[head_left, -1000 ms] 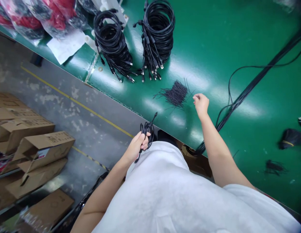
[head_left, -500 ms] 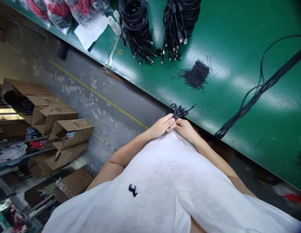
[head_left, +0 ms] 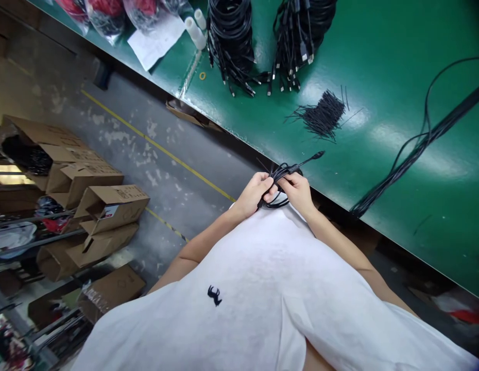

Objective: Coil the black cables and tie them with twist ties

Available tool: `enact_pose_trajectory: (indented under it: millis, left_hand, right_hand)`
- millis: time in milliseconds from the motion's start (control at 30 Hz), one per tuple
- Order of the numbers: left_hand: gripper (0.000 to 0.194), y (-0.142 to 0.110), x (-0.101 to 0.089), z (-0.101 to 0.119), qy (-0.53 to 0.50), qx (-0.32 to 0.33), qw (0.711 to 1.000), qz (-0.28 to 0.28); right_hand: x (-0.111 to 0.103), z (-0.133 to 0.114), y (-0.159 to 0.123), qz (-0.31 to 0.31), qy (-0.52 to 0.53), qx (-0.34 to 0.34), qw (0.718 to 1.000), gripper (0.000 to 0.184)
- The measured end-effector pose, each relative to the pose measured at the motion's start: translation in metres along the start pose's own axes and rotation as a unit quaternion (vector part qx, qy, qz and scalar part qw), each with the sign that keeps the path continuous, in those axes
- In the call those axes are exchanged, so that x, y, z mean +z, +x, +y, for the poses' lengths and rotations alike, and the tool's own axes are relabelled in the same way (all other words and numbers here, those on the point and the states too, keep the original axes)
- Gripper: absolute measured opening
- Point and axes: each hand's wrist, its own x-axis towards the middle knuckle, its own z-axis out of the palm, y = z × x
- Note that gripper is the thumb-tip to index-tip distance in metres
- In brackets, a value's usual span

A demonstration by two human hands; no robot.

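A coiled black cable (head_left: 278,200) is held between both hands at the table's near edge, one plug end sticking out toward the upper right. My left hand (head_left: 256,196) is closed around the coil's left side. From the right, my right hand (head_left: 297,191) pinches the coil, its fingertips partly hidden by cable strands. A thin dark strand pokes up by the left fingers, perhaps a twist tie. On the table beyond lies a loose pile of short black twist ties (head_left: 323,114).
Two stacks of coiled black cables (head_left: 232,31) stand at the back of the green table (head_left: 397,31). A long cable bundle (head_left: 413,147) crosses its right side. White rolls (head_left: 195,33), paper (head_left: 156,44) and bagged items (head_left: 104,18) sit upper left. Cardboard boxes (head_left: 112,206) stand across the aisle.
The coil has turned in my hands, with its loops now showing below the fingers and the plug end reaching farther right. The camera view has shifted slightly.
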Motion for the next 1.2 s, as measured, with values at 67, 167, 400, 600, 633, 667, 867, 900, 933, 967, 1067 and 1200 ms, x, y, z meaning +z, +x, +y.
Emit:
enact_pose_trajectory:
  millis: [67, 167, 400, 600, 633, 667, 867, 900, 933, 967, 1067, 1200]
  left_hand:
    - [0.034, 0.002, -0.003, -0.002, -0.008, 0.016, 1.0, 0.009]
    - [0.033, 0.002, -0.008, -0.001, 0.009, 0.029, 1.0, -0.003]
    - [0.022, -0.003, -0.022, 0.001, 0.412, 0.135, 0.898, 0.078]
    - [0.035, 0.006, -0.023, 0.006, 0.461, 0.125, 0.878, 0.015]
    - [0.034, 0.007, -0.024, 0.009, 0.442, 0.099, 0.891, -0.003]
    - [0.032, 0.009, -0.025, 0.013, 0.421, 0.071, 0.904, -0.02]
    - [0.026, 0.016, -0.035, 0.03, 0.251, -0.015, 0.962, -0.105]
    - [0.027, 0.017, -0.035, 0.031, 0.221, -0.022, 0.969, -0.11]
    - [0.028, 0.019, -0.035, 0.031, 0.196, -0.031, 0.974, -0.112]
    - [0.029, 0.02, -0.035, 0.031, 0.174, -0.041, 0.978, -0.111]
    - [0.028, 0.024, -0.031, 0.029, 0.139, -0.061, 0.982, -0.109]
    - [0.01, 0.026, -0.024, 0.031, 0.135, -0.07, 0.982, -0.111]
  right_hand:
    - [0.005, 0.001, 0.0, -0.001, 0.006, -0.007, 1.0, 0.021]
    - [0.011, 0.001, 0.002, -0.008, 0.024, -0.05, 0.998, 0.019]
    - [0.01, -0.006, -0.004, -0.025, -0.306, -0.186, 0.933, 0.033]
    - [-0.016, -0.019, 0.014, -0.083, -0.468, -0.468, 0.745, 0.034]
    - [-0.02, -0.022, 0.02, -0.111, -0.477, -0.489, 0.722, 0.033]
    - [-0.023, -0.026, 0.024, -0.142, -0.489, -0.501, 0.7, 0.034]
    - [-0.033, -0.041, 0.038, -0.207, -0.55, -0.508, 0.63, 0.037]
    - [-0.033, -0.041, 0.037, -0.196, -0.559, -0.5, 0.632, 0.038]
    - [-0.032, -0.042, 0.037, -0.19, -0.564, -0.495, 0.633, 0.039]
    - [-0.032, -0.042, 0.036, -0.193, -0.566, -0.493, 0.631, 0.04]
    - [-0.028, -0.049, 0.035, -0.236, -0.581, -0.482, 0.612, 0.04]
    - [-0.026, -0.063, 0.041, -0.318, -0.618, -0.433, 0.574, 0.045]
